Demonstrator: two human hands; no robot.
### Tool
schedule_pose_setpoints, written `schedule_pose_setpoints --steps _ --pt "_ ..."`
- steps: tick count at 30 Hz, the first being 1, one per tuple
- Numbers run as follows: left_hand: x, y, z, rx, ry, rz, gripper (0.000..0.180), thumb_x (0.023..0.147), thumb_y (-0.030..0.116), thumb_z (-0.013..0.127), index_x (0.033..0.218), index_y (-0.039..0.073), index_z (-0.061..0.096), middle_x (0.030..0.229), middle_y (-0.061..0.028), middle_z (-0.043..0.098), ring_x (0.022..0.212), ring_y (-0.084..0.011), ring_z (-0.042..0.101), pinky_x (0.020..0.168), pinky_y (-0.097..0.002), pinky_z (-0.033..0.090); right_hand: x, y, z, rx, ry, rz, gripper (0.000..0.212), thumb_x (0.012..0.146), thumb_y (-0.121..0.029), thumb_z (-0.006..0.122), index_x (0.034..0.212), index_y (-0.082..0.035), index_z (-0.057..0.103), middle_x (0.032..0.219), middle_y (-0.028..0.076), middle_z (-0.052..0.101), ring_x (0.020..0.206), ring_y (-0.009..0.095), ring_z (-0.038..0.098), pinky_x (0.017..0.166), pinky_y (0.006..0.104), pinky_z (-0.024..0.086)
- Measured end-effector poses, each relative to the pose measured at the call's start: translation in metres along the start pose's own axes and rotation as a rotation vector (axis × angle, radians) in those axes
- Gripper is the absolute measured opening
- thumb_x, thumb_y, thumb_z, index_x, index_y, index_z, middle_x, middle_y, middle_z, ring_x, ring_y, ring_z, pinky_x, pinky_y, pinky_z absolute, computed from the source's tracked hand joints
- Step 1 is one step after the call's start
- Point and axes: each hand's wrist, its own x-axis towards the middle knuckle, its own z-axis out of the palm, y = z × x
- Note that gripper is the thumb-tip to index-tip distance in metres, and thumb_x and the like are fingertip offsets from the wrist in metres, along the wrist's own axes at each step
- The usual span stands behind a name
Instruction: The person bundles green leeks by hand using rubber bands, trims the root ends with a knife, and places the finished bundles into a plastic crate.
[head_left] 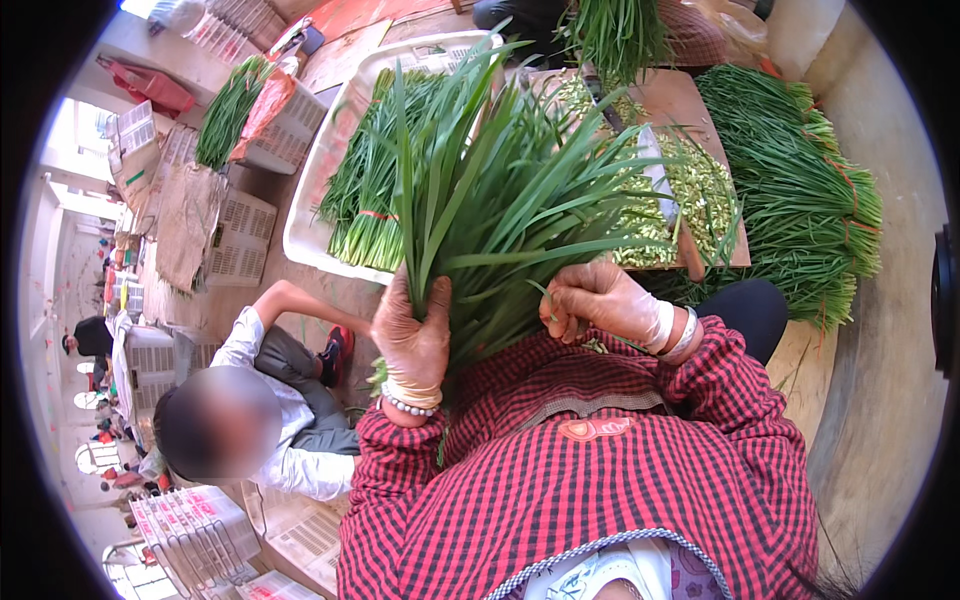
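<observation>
My left hand (415, 335), in a thin glove, grips a thick bunch of garlic chives (500, 190) around its lower part. The long green leaves fan up and to the right, and the stem ends poke out below the hand. Just right of the bunch, my gloved right hand (608, 305) is closed in a pinch, with a thin chive blade (545, 300) showing at its fingertips. Ahead of it lies a knife (655, 180) with a wooden handle, on a board (715, 130) strewn with pale cut stem pieces.
A white plastic crate (310, 215) holds banded chive bundles at front left. A large chive pile (790, 190) lies right of the board against the wall (890, 130). Close on my left sits another person (305, 400), one arm stretched forward. Stacked crates (240, 235) stand farther left.
</observation>
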Motion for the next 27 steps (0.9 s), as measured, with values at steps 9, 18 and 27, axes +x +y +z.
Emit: schedule_pose_setpoints --steps 9,18,27 --pt "0.004 -0.003 0.011 -0.310 -0.037 -0.187 0.031 0.091 0.001 0.068 0.122 0.000 0.064 0.106 -0.0005 0.069 0.093 -0.0084 0.059 0.085 -0.0238 0.047 -0.010 -0.007 0.013 0.033 0.026 -0.021 0.029 0.100 -0.031 0.059 0.092 -0.003 0.066 0.065 0.003 0.063 0.056 0.009 0.058 0.053 0.0216 0.046" --pt "0.004 0.009 -0.014 0.065 0.209 0.068 0.022 0.087 0.008 0.074 0.107 0.001 0.068 0.094 -0.0076 0.070 0.084 -0.0162 0.064 0.076 -0.0296 0.051 -0.004 0.042 -0.036 -0.090 0.183 -0.009 0.044 0.099 -0.029 0.059 0.132 0.000 0.052 0.093 0.008 0.069 0.077 0.014 0.066 0.065 0.0241 0.052" --pt "0.004 0.090 -0.020 0.164 -1.145 0.322 0.041 0.086 0.027 0.073 0.121 0.008 0.066 0.120 -0.0173 0.065 0.107 -0.0316 0.065 0.090 -0.0397 0.053 -0.001 0.011 -0.052 0.187 -0.035 -0.145 0.059 0.098 -0.024 0.061 0.145 -0.001 0.033 0.119 0.014 0.063 0.099 0.018 0.062 0.087 0.0320 0.053"
